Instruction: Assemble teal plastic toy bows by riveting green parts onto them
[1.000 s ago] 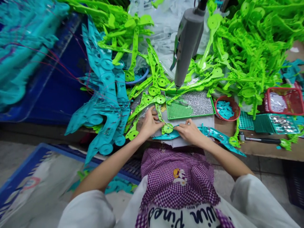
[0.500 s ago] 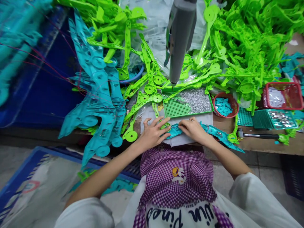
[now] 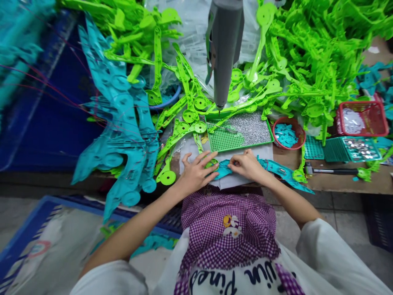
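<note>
My left hand [image 3: 196,172] lies with its fingers spread over the left end of a long teal plastic part [image 3: 223,170] and a green round piece. My right hand [image 3: 245,164] is over the middle of the teal part, thumb and fingers pinched together; what is between them is too small to make out. The teal part's right section [image 3: 281,171] reaches out past my right wrist, with thin red wire on it. A white cloth [image 3: 235,181] lies under the part. Just beyond my hands is a green tray [image 3: 225,140] of small metal screws.
A grey electric screwdriver [image 3: 225,53] hangs above the tray. Teal parts with red wires [image 3: 125,135] are stacked left, green parts [image 3: 319,53] heaped behind. Right are a red basket of teal pieces [image 3: 287,134], a hammer [image 3: 331,170] and a red basket [image 3: 376,119].
The whole view has shifted slightly, so the screwdriver and table items appear further left. My right hand's fingers have lifted slightly in a pinch; my left hand stays spread on the part.
</note>
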Tool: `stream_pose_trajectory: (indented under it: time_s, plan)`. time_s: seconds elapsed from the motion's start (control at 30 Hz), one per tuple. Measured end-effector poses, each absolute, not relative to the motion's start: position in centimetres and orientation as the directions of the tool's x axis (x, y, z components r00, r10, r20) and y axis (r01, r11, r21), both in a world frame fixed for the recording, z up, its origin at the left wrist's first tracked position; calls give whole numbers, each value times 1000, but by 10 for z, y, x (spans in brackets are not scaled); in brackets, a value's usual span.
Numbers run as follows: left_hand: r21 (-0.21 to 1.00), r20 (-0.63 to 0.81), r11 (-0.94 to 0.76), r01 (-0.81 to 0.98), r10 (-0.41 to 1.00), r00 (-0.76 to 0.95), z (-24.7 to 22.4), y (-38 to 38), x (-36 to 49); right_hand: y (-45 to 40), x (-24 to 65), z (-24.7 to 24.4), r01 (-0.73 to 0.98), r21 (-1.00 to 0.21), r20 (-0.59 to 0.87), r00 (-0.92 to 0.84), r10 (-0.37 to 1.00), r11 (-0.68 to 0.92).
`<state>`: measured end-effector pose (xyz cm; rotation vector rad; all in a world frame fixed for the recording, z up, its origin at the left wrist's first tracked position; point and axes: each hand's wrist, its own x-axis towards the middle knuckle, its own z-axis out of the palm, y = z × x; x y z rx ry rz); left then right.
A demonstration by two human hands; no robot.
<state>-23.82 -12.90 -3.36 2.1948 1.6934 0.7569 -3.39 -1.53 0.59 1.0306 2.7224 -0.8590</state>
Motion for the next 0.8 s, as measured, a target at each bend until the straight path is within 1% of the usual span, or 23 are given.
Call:
stream_pose_trajectory:
  time_s: [0.1,0.2,0.3,0.4,0.5,0.57,0.7,0.8]
  plan:
    - [521,243,-283,805,954,177,-32,-128,-238,-12,-38,9,659,-462,-320,-748,582,593]
    - [541,237,-282,792,955,177,-32,-126,-238,-11,-40,11,673,-413,-342,-739,581,613]
    - [565,221,-275,778,959,178,-32,-125,-239,-13,-42,11,673,-368,-330,-740,587,641]
    - [552,219,-291,781,955,201,-33,-124,-239,-17,-43,9,675,-311,-303,-738,603,669]
    - [533,228,-317,784,947,228,-35,-124,-239,-18,-44,9,669,-272,-309,-741,596,691]
    - [547,227,-340,765,940,255,-36,-124,-238,-17,-43,10,628,-296,-316,-776,546,720]
    - [609,189,-355,710,933,305,-37,-122,-238,-12,-36,8,475,-436,-264,-880,396,764]
    - [601,157,-343,722,936,314,-35,-121,-238,-9,-33,5,465,-511,-240,-885,399,723]
